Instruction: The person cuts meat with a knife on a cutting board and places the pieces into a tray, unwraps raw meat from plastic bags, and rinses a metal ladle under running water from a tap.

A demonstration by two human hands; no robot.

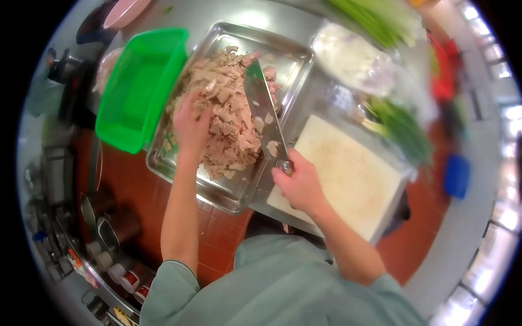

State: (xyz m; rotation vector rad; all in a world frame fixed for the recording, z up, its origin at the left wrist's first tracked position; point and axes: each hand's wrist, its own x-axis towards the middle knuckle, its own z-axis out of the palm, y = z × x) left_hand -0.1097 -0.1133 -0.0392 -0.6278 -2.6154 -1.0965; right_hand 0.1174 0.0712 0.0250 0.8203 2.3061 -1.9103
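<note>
A wide cleaver [262, 100] is gripped by its handle in my right hand [300, 182]. Its blade slants up over the right side of a heap of chopped pale meat [231, 117], with a few bits stuck to the steel. The heap lies in a shallow metal tray [234, 202]. My left hand [191, 122] rests on the left part of the meat, fingers apart and slightly blurred; some fingertips are hidden among the pieces.
Left of the tray stands a green plastic basket [138, 89]. A white cutting board [348, 171] lies to the right, below a bag of white food [353, 57] and bundled green onions [399, 125]. Long green stalks [375, 22] and a pink bowl [125, 12] are farther back.
</note>
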